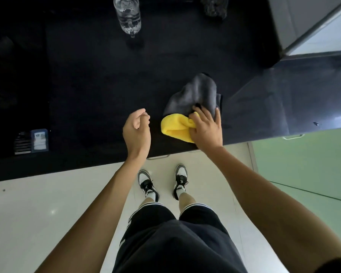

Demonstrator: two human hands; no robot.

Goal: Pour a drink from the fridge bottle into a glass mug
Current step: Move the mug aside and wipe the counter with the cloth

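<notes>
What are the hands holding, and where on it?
The right hand rests spread on the cloth, where grey meets yellow, more pressing than gripping. The left hand is loosely curled and empty.

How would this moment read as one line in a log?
left hand: loosely curled, empty | right hand: pressing cloth on counter | glass mug: far side, untouched
</notes>
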